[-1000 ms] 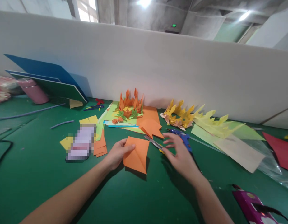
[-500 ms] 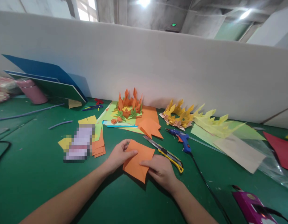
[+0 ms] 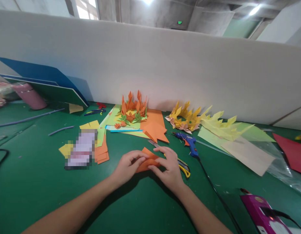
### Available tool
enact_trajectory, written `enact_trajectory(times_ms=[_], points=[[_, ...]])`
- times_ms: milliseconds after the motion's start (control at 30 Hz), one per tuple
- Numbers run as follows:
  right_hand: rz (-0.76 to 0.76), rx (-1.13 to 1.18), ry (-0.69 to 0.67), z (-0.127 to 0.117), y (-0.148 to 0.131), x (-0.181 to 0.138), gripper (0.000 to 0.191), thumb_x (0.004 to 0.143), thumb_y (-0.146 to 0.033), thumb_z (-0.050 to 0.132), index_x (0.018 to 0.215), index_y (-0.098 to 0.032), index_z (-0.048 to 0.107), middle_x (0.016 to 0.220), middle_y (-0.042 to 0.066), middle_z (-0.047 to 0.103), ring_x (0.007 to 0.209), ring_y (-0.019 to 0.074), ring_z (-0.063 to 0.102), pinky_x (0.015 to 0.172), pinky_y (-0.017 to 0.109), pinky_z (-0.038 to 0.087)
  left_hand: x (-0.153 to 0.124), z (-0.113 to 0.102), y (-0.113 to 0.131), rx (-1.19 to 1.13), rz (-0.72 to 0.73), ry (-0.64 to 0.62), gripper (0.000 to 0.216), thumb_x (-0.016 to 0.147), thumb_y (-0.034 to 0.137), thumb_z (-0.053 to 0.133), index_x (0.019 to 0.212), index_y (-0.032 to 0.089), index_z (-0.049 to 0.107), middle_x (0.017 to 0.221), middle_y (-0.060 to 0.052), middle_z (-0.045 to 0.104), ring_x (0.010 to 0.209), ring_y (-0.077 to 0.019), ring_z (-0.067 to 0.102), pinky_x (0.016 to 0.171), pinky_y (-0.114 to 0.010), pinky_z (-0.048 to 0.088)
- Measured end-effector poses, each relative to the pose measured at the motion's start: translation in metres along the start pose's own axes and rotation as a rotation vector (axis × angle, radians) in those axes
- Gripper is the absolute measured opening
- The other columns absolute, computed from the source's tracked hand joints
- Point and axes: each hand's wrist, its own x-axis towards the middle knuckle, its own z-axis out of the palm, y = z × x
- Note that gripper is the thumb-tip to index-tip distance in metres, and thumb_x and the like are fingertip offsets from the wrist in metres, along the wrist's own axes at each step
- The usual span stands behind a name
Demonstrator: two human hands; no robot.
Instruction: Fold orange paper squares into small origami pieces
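We see both hands closed on the orange paper: the left hand has thumb and fingers pinched at its left part, and the right hand grips its right part between thumb and forefinger. The sheet is bent between the fingertips; if they pressed unevenly, we judge, a crease could run crooked or the edges miss each other. Just beyond the right fingers lies a yellow utility knife, partly hidden by that hand, its blade extended; a knuckle reaching forward carelessly could be nicked, or the paper snagged. Farther to the right of those fingers rests a blue glue gun; whether it is hot we cannot tell, but a brush against its nozzle could burn. Under everything runs a green table, flecked with scraps, with small orange slips left of the left fingers. Well beyond the fingertips stand an orange paper crown and a yellow one, before a pale partition. Over it we see grey walls, ceiling lights and a green lit sign.
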Motion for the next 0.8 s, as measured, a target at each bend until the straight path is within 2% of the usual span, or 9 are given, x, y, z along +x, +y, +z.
enact_trajectory(times_ms=[67,133,233,333,400,467,567,700,800], points=[[0.039,0.056,-0.015,0.002,0.003,0.0,0.023,0.08,-0.034,0.06,0.063,-0.019,0.059,0.094,0.008,0.065,0.09,0.0222,0.057,0.08,0.037,0.042,-0.002,0.0,0.003,0.02,0.018,0.003,0.023,0.081,0.028,0.046,0.08,0.019,0.067,0.087,-0.005,0.07,0.083,-0.0168,0.062,0.077,-0.028,0.045],[0.057,0.088,-0.042,0.004,0.005,-0.001,0.024,0.082,-0.035,0.057,0.064,-0.019,0.058,0.08,0.007,0.066,0.076,0.0194,0.059,0.07,0.032,0.044,-0.003,0.0,0.005,0.042,0.02,-0.012,0.021,0.079,0.031,0.05,0.078,0.018,0.067,0.084,-0.005,0.07,0.078,-0.0167,0.061,0.072,-0.027,0.045],[0.057,0.07,-0.08,0.007,0.005,-0.002,0.031,0.084,-0.039,0.053,0.061,-0.019,0.056,0.06,0.003,0.06,0.06,0.0168,0.054,0.057,0.028,0.041,-0.003,0.001,0.006,0.115,-0.014,-0.019,0.015,0.072,0.03,0.059,0.073,0.017,0.066,0.07,-0.002,0.067,0.064,-0.0146,0.057,0.062,-0.025,0.043],[0.094,0.056,-0.11,0.008,0.002,-0.002,0.037,0.083,-0.04,0.054,0.053,-0.019,0.048,0.052,0.0,0.05,0.053,0.0144,0.047,0.051,0.026,0.035,-0.004,0.003,0.006,0.13,-0.085,0.012,0.013,0.071,0.029,0.06,0.068,0.018,0.063,0.063,0.001,0.064,0.058,-0.0129,0.053,0.057,-0.024,0.04],[0.16,0.081,-0.114,0.009,0.0,-0.003,0.036,0.08,-0.039,0.058,0.053,-0.02,0.045,0.051,-0.002,0.046,0.051,0.0131,0.044,0.05,0.025,0.033,-0.004,0.004,0.005,0.034,-0.142,0.022,0.011,0.07,0.028,0.06,0.073,0.018,0.06,0.064,0.002,0.064,0.058,-0.0126,0.055,0.056,-0.023,0.04],[0.266,0.164,-0.093,0.009,-0.002,-0.003,0.03,0.075,-0.037,0.063,0.057,-0.02,0.045,0.054,-0.003,0.046,0.052,0.0122,0.044,0.05,0.024,0.034,-0.004,0.005,0.005,-0.111,-0.216,0.035,0.019,0.069,0.028,0.062,0.084,0.019,0.054,0.063,0.003,0.065,0.056,-0.0121,0.056,0.055,-0.022,0.04],[0.486,0.461,-0.033,0.009,-0.002,-0.002,0.029,0.066,-0.036,0.069,0.075,-0.022,0.046,0.063,-0.004,0.051,0.056,0.0122,0.05,0.052,0.023,0.04,-0.003,0.004,0.005,-0.294,-0.341,0.042,0.037,0.065,0.031,0.068,0.094,0.02,0.049,0.062,0.004,0.067,0.053,-0.0124,0.058,0.052,-0.022,0.041],[0.729,0.896,-0.099,0.006,-0.001,0.002,0.05,0.062,-0.04,0.072,0.098,-0.024,0.042,0.075,-0.004,0.06,0.053,0.0105,0.055,0.052,0.022,0.045,0.0,0.003,0.009,-0.498,-0.472,0.056,0.041,0.055,0.038,0.076,0.084,0.018,0.055,0.072,-0.002,0.072,0.062,-0.0162,0.065,0.059,-0.026,0.048],[0.805,0.979,-0.147,0.004,-0.003,0.004,0.049,0.059,-0.045,0.074,0.095,-0.022,0.05,0.073,-0.003,0.062,0.052,0.0103,0.055,0.052,0.023,0.046,0.0,0.004,0.013,-0.597,-0.506,0.091,0.041,0.052,0.038,0.079,0.079,0.017,0.057,0.075,-0.003,0.073,0.064,-0.0157,0.066,0.062,-0.026,0.049]])
